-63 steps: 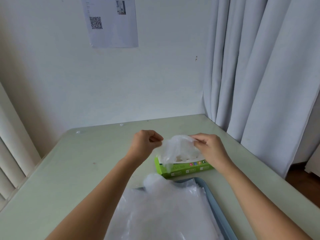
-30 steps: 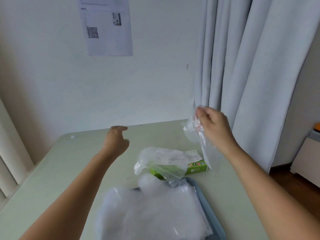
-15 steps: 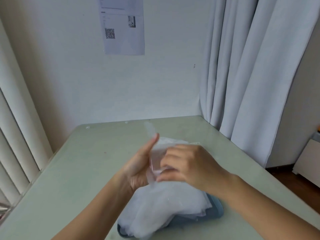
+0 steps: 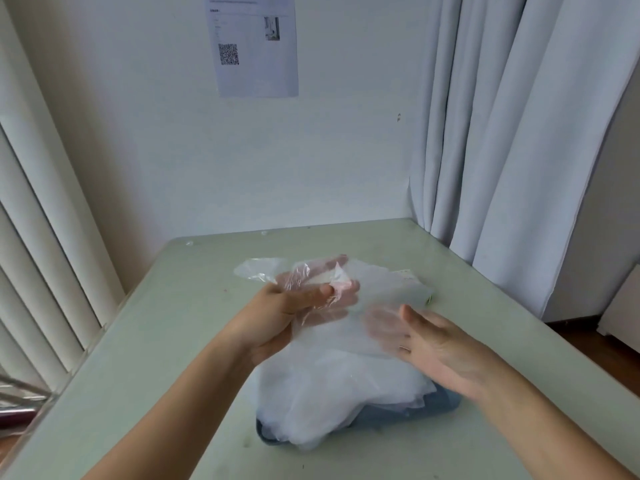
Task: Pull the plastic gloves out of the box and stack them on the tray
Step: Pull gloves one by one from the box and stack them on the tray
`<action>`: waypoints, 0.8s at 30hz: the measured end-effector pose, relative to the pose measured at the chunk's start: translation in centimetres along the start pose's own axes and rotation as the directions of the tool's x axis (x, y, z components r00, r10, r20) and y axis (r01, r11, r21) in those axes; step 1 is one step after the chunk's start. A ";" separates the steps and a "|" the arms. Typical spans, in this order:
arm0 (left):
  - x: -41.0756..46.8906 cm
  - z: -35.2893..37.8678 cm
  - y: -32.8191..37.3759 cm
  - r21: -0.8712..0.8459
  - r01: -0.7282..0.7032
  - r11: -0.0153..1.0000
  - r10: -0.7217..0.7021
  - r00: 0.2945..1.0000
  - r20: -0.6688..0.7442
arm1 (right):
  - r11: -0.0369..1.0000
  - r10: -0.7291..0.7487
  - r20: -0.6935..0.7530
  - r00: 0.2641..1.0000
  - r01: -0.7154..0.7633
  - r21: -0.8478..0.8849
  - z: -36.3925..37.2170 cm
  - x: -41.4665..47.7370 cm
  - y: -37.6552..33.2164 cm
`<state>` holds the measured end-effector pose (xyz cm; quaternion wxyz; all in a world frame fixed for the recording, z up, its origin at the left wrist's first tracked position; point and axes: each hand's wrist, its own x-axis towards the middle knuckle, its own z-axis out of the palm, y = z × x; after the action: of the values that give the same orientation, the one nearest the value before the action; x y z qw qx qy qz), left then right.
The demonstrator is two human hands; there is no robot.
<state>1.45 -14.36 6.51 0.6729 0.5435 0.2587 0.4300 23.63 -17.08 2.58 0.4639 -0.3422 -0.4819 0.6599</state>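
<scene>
Head view: left hand (image 4: 280, 313) holds 1 clear plastic glove (image 4: 311, 282) flat, thumb clamped over it and the other fingers (image 4: 341, 261) showing pink through the film behind it. Right hand (image 4: 436, 344) is opened out, palm toward frame centre, gripping nothing; its fingertips sit under or against the loose edge of the film, can't tell which. Change vs 1 s ago: the glove was dangling from the right hand high at frame right while the left was empty; 0.5 s ago both hands had met at centre; now it's handed over to the left and spread out above the stack. So the pull is done, and my read is this is the flatten-and-lay step. Stack of gloves (image 4: 332, 386) is a fat white heap at lower centre, spilling over the blue tray (image 4: 446, 405), which only shows as a dark rim at the heap's right and bottom edges. Box (image 4: 427, 298) is almost fully hidden behind the film, just a sliver of green at centre right on the tabletop (image 4: 166, 341). Risk: heap is puffy and overhangs the rim, so the next glove could slide off.
</scene>
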 end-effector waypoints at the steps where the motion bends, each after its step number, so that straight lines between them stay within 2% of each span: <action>1: -0.3 -0.2 0.0 0.011 -0.002 1.000 0.002 1.000 0.018 | 0.998 -0.007 0.023 1.000 0.005 0.060 0.1 0.2 0.2; 4: -0.9 -0.7 -0.6 0.034 -0.005 0.999 0.005 1.000 0.011 | 0.989 -0.114 0.002 0.993 0.113 0.091 1.1 0.7 -0.4; 6: -1.3 -1.0 -1.1 0.029 0.007 1.000 -0.005 0.999 -0.050 | 0.981 -0.147 -0.103 0.984 0.132 -0.139 2.0 1.0 -1.0; 8: -1.6 -1.7 -1.7 0.027 0.042 0.999 -0.037 0.988 -0.151 | 0.886 -0.193 -0.180 0.965 0.093 -0.455 1.6 1.7 -0.8; 10: -2.1 -2.3 -2.6 0.067 0.102 0.993 -0.082 0.965 -0.248 | 0.795 -0.152 -0.186 0.971 0.008 -0.606 0.6 2.8 -0.1; 14: -3.3 -2.8 -4.0 0.282 0.229 0.932 -0.110 0.917 -0.384 | 0.668 -0.027 -0.138 0.990 -0.085 -0.739 -1.4 4.4 1.2; 17: -4.0 -3.0 -4.3 0.460 0.275 0.844 -0.050 0.895 -0.443 | 0.634 0.092 -0.098 0.991 -0.134 -0.762 -2.2 5.2 2.0; 20: -4.8 -3.3 -3.6 0.672 0.265 0.692 0.119 0.876 -0.468 | 0.651 0.165 -0.081 0.983 -0.171 -0.740 -2.8 6.0 2.5; 22: -5.3 -3.5 -2.8 0.849 0.301 0.434 0.315 0.832 -0.456 | 0.636 0.174 -0.069 0.982 -0.165 -0.754 -3.4 6.3 2.6; 23: -5.5 -3.5 -2.5 0.904 0.320 0.285 0.420 0.806 -0.418 | 0.619 0.179 -0.064 0.982 -0.163 -0.768 -3.8 6.5 2.6; 24: -5.6 -3.2 -2.3 0.930 0.318 0.184 0.488 0.792 -0.367 | 0.599 0.184 -0.060 0.981 -0.161 -0.785 -4.2 6.7 2.6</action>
<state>-3.27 -17.62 2.73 0.0182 0.6884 0.6350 0.3501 24.40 -9.71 -1.20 0.1948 -0.5464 -0.6927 0.4285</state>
